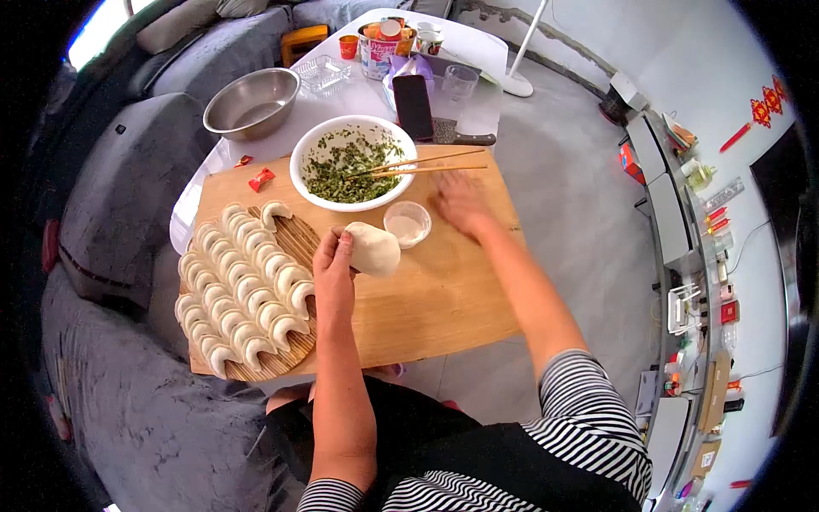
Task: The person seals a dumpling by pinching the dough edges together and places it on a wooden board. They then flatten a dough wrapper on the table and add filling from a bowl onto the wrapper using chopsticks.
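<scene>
My left hand [334, 266] is closed on a round, pale dumpling wrapper [375, 249], pinched at its left edge above the wooden board [435, 307]. My right hand [461, 203] is over the right part of the board, slightly blurred, with its fingers loosely stretched and nothing visible in them. Just above it, the ends of two chopsticks [452, 162] stick out of a white bowl [309, 183] of chopped green filling [345, 171]. Between my hands stands a small clear cup [408, 224] with whitish contents. Rows of folded dumplings [247, 282] fill a round wooden tray [299, 346] at left.
Behind the board are a steel basin [247, 107], a clear glass dish [324, 75], a phone [414, 107], a cleaver [461, 135] and a drinking glass [461, 81]. A red wrapper [262, 179] lies on the board. Grey sofas [128, 188] stand at left.
</scene>
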A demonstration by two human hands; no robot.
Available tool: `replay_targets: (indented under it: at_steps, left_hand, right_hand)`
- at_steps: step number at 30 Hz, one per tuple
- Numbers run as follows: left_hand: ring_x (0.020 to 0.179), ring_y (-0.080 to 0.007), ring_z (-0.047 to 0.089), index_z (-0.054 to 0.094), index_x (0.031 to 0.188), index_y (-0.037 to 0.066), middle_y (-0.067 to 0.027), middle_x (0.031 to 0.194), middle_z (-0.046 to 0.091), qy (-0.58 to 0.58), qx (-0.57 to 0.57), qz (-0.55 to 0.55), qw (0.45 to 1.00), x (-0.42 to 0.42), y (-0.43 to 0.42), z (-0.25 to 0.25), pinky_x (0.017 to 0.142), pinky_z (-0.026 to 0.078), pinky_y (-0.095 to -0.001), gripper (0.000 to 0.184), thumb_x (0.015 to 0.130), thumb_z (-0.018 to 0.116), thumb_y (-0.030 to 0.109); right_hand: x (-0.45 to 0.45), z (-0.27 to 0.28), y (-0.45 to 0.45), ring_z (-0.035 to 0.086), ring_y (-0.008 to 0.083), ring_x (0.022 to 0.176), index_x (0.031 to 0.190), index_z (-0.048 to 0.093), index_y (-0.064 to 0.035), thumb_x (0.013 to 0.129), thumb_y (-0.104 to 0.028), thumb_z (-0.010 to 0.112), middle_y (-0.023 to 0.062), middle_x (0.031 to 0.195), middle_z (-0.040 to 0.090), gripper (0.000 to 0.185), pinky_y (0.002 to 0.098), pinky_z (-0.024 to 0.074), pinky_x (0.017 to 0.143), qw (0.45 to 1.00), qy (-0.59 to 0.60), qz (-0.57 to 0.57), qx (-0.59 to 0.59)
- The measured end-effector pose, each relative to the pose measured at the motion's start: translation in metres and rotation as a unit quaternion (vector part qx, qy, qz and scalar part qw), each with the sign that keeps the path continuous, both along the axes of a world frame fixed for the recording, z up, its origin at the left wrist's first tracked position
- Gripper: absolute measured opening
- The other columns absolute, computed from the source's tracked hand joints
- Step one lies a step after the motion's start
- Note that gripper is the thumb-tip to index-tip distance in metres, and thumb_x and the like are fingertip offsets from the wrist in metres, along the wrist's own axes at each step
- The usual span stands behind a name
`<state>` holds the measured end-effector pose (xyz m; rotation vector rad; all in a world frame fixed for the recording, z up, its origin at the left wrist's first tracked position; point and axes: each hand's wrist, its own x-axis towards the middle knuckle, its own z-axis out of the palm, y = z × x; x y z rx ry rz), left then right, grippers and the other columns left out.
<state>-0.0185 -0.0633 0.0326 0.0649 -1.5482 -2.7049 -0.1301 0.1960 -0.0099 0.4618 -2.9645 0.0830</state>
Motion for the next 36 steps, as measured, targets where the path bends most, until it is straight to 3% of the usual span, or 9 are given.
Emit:
replay_targets:
  at_steps: [4, 7, 9, 12, 16, 24, 30, 34, 36]
  left_hand:
    - [0.065, -0.0036, 0.049, 0.056, 0.09, 0.009, 0.0049, 0.077, 0.053, -0.02, 0.038, 0.038, 0.998, -0.001, -0.006, -0.004, 0.054, 0.039, -0.0201, 0.014, 0.095, 0.05, 0.02]
    - [0.079, -0.0091, 0.059, 0.056, 0.092, 0.006, -0.0003, 0.086, 0.059, -0.037, 0.1, 0.069, 0.992, 0.0, -0.007, 0.003, 0.065, 0.05, -0.0263, 0.015, 0.095, 0.048, 0.018]
    - [0.082, -0.0115, 0.06, 0.056, 0.093, 0.005, -0.0017, 0.088, 0.059, -0.042, 0.123, 0.075, 0.989, 0.001, -0.004, 0.002, 0.069, 0.051, -0.0284, 0.015, 0.095, 0.048, 0.017]
    - [0.086, -0.0163, 0.061, 0.054, 0.1, 0.003, -0.005, 0.093, 0.06, -0.028, 0.162, 0.073, 0.984, -0.001, -0.009, -0.017, 0.074, 0.052, -0.0317, 0.015, 0.095, 0.048, 0.015]
    - [0.089, -0.0189, 0.062, 0.054, 0.104, 0.001, -0.0076, 0.098, 0.061, -0.009, 0.164, 0.091, 0.982, 0.0, -0.026, -0.01, 0.078, 0.052, -0.0339, 0.017, 0.093, 0.05, 0.013]
    - [0.094, -0.0207, 0.062, 0.052, 0.106, -0.001, -0.0096, 0.104, 0.06, 0.058, 0.211, 0.139, 0.966, 0.008, -0.066, 0.036, 0.082, 0.053, -0.0365, 0.018, 0.093, 0.05, 0.011]
    - [0.103, -0.0263, 0.06, 0.049, 0.116, -0.002, -0.0137, 0.113, 0.059, 0.067, 0.196, 0.159, 0.965, 0.004, -0.079, 0.033, 0.088, 0.051, -0.0405, 0.026, 0.094, 0.047, 0.011]
    - [0.095, -0.0226, 0.063, 0.051, 0.106, -0.001, -0.0111, 0.106, 0.06, 0.075, 0.199, 0.146, 0.966, -0.008, -0.063, 0.033, 0.079, 0.054, -0.039, 0.018, 0.093, 0.048, 0.011]
    - [0.094, -0.0222, 0.062, 0.051, 0.106, 0.0, -0.0105, 0.105, 0.06, 0.062, 0.193, 0.122, 0.972, -0.014, -0.055, 0.034, 0.078, 0.054, -0.038, 0.017, 0.094, 0.048, 0.011]
  right_hand:
    - [0.129, 0.016, -0.005, 0.026, 0.0342, 0.134, 0.137, 0.034, -0.0009, 0.09, -0.037, 0.047, 0.0176, 0.145, 0.03, 0.06, 0.0453, 0.0206, 0.11, 0.997, 0.012, 0.073, -0.005]
    - [0.186, 0.024, 0.009, 0.025, 0.0355, 0.135, 0.136, 0.035, -0.0004, 0.09, -0.036, 0.049, 0.0192, 0.144, 0.029, 0.061, 0.0462, 0.0191, 0.11, 0.995, -0.046, 0.086, -0.018]
    - [0.198, 0.01, 0.032, 0.025, 0.0349, 0.135, 0.136, 0.035, -0.0006, 0.089, -0.038, 0.05, 0.0201, 0.144, 0.029, 0.062, 0.0465, 0.0189, 0.11, 0.995, -0.032, -0.038, -0.081]
    - [0.195, -0.012, 0.056, 0.025, 0.035, 0.135, 0.136, 0.036, -0.0004, 0.089, -0.042, 0.049, 0.0198, 0.144, 0.03, 0.064, 0.0469, 0.0178, 0.111, 0.993, 0.049, -0.103, -0.037]
    - [0.223, 0.003, -0.007, 0.024, 0.0342, 0.135, 0.135, 0.037, -0.0005, 0.089, -0.042, 0.049, 0.0182, 0.145, 0.029, 0.063, 0.0465, 0.0162, 0.111, 0.996, 0.016, -0.089, 0.003]
    - [0.211, 0.016, -0.133, 0.023, 0.0322, 0.137, 0.134, 0.04, -0.0038, 0.087, -0.045, 0.05, 0.0166, 0.146, 0.028, 0.063, 0.0458, 0.0134, 0.113, 0.986, -0.027, 0.153, -0.061]
    - [0.223, 0.023, -0.154, 0.023, 0.0315, 0.136, 0.135, 0.039, -0.0051, 0.086, -0.043, 0.053, 0.0146, 0.147, 0.026, 0.064, 0.0464, 0.0125, 0.113, 0.941, -0.084, 0.312, -0.098]
    - [0.216, 0.021, -0.114, 0.024, 0.0319, 0.136, 0.135, 0.038, -0.0049, 0.086, -0.043, 0.053, 0.0147, 0.147, 0.027, 0.064, 0.0474, 0.0133, 0.112, 0.965, -0.057, 0.251, -0.042]
    - [0.208, 0.025, -0.091, 0.023, 0.0326, 0.136, 0.135, 0.038, -0.0048, 0.086, -0.043, 0.053, 0.0149, 0.147, 0.027, 0.065, 0.0481, 0.0138, 0.112, 0.992, -0.051, 0.118, -0.005]
